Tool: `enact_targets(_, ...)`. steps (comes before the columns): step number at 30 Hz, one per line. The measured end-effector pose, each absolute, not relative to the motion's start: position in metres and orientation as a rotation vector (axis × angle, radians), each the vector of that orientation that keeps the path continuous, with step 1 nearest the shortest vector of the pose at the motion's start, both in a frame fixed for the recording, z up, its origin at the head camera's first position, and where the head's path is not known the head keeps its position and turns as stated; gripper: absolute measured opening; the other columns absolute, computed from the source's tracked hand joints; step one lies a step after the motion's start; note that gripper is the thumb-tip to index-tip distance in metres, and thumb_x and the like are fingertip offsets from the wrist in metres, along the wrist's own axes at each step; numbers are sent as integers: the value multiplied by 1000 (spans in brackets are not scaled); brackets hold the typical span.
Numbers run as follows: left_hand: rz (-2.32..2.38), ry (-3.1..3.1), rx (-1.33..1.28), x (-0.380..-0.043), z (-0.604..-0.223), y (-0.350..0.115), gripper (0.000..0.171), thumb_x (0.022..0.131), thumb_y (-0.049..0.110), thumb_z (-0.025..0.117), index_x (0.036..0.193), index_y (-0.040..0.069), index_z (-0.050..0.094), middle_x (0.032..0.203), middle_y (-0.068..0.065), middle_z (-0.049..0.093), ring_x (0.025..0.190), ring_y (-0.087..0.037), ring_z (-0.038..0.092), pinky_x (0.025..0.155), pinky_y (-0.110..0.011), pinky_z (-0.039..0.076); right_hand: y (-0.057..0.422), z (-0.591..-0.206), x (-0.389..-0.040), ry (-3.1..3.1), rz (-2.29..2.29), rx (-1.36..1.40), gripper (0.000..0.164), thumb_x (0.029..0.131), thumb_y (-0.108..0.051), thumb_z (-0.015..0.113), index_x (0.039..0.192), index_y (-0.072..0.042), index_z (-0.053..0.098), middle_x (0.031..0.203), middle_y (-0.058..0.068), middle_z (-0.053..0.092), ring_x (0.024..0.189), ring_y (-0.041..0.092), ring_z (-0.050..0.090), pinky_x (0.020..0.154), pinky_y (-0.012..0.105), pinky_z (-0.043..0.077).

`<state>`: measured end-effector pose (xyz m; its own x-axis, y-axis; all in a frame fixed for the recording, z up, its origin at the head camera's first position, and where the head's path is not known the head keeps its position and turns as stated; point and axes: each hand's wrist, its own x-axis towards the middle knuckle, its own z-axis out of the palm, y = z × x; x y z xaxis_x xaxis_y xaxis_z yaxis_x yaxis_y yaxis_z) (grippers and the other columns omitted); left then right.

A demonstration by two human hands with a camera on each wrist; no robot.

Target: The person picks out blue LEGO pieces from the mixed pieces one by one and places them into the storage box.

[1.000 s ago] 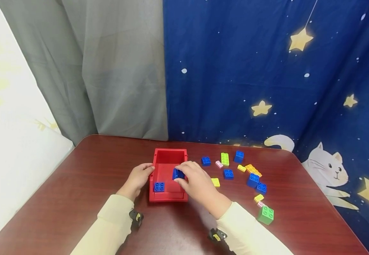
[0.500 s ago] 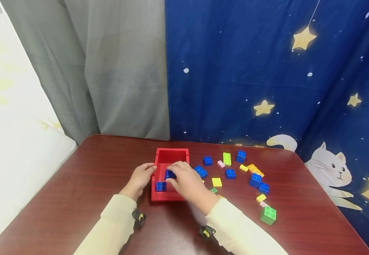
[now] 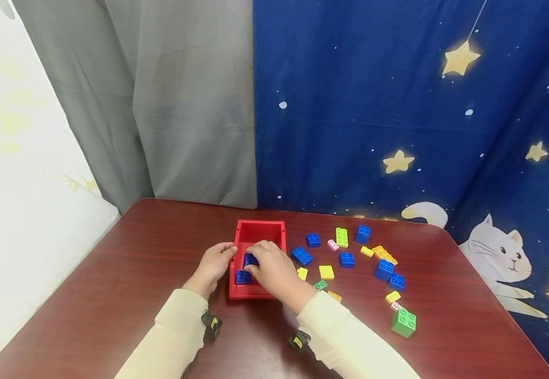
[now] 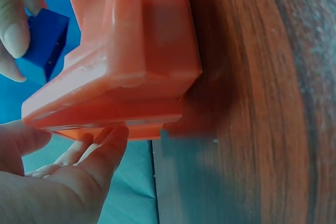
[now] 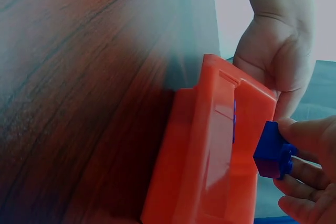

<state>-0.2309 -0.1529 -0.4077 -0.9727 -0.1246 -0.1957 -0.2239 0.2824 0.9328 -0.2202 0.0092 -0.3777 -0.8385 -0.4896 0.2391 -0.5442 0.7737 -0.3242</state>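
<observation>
My left hand (image 3: 213, 265) grips the left rim of a red plastic box (image 3: 249, 293). In the left wrist view the thumb lies at the rim and the other fingers press the outer wall. Inside the box's near left corner sits a blue building brick (image 3: 243, 277). Just behind it, my right hand (image 3: 274, 266) pinches a second blue building brick (image 5: 269, 153) between thumb and fingers, within the box's outline. The right wrist view shows this brick tipped, its studs toward the palm. The right hand covers part of the box's right side.
Right of the box, loose bricks lie scattered: a blue brick (image 3: 301, 256), a yellow brick (image 3: 326, 272), a lime brick (image 3: 342, 237), an orange brick (image 3: 385, 255) and several others. A large green brick (image 3: 404, 322) stands nearest the front. Curtains hang behind the brown table (image 3: 160, 242).
My right hand has carried the pinched blue brick leftward across the box, close to the brick in the corner. The left hand keeps its grip on the rim. The head view has shifted slightly.
</observation>
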Motion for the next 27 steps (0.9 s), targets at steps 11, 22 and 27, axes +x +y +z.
enact_targets(11, 1829, 2439, -335, -232, -410, -152, 43, 101, 21, 46, 137, -2, 47, 136, -26, 50, 123, -39, 48, 104, -56, 39, 1, -384, -228, -2901, 602, 773, 47, 81, -26, 78, 125, -13, 64, 117, 3, 64, 111, 19, 59, 92, 35, 53)
enact_targets(22, 1811, 2445, -326, -232, -408, -152, 44, 101, 22, 46, 138, -2, 47, 137, -26, 49, 125, -40, 47, 104, -57, 38, -4, -386, -238, -2960, 597, 743, 49, 81, -26, 78, 125, -11, 66, 117, 5, 64, 111, 21, 59, 92, 36, 53)
enact_targets(27, 1812, 2444, -324, -232, -407, -153, 44, 101, 21, 46, 138, -3, 47, 137, -26, 49, 125, -40, 47, 104, -57, 38, -6, -387, -241, -2983, 592, 738, 49, 81, -27, 78, 126, -12, 66, 117, 5, 64, 111, 21, 59, 91, 36, 54)
